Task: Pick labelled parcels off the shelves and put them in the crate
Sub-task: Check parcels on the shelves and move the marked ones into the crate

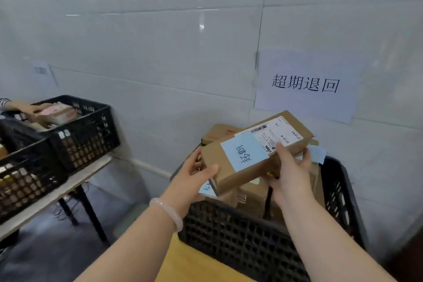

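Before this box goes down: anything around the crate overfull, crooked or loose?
Yes. The black crate is heaped: brown boxes rise above its rim, and a blue slip sticks out at the far side. The parcel held by left hand and right hand tilts above the pile; it may not sit level.

Glossy white tiled wall (160,52), paper sign (306,86), grey floor (45,254).
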The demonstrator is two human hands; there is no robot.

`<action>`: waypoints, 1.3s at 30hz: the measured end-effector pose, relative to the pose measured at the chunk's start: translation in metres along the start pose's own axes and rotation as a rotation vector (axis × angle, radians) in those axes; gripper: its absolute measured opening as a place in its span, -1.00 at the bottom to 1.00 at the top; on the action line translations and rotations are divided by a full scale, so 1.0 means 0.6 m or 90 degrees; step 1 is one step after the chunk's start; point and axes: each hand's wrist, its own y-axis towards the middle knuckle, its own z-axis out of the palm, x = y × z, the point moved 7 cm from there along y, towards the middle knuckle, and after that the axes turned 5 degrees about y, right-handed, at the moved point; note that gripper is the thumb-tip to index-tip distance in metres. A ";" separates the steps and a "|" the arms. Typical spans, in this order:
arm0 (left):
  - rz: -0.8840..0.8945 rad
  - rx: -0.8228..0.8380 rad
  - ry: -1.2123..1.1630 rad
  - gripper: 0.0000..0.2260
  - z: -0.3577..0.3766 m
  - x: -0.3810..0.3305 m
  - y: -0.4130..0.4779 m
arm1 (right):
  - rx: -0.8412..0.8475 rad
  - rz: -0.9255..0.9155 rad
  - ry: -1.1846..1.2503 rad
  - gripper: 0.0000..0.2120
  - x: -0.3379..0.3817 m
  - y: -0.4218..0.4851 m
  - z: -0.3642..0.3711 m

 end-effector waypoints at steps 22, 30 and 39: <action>-0.050 -0.041 0.210 -0.47 -0.116 0.069 0.224 | -0.064 -0.025 -0.554 -0.40 -0.096 0.014 -0.025; -0.010 -0.011 0.520 -0.54 -0.116 0.086 0.254 | 0.016 -0.005 -0.655 -0.35 -0.110 0.027 -0.020; 0.124 -0.056 0.589 -0.47 -0.118 0.060 0.175 | 0.178 -0.406 -0.868 -0.27 -0.075 -0.043 0.063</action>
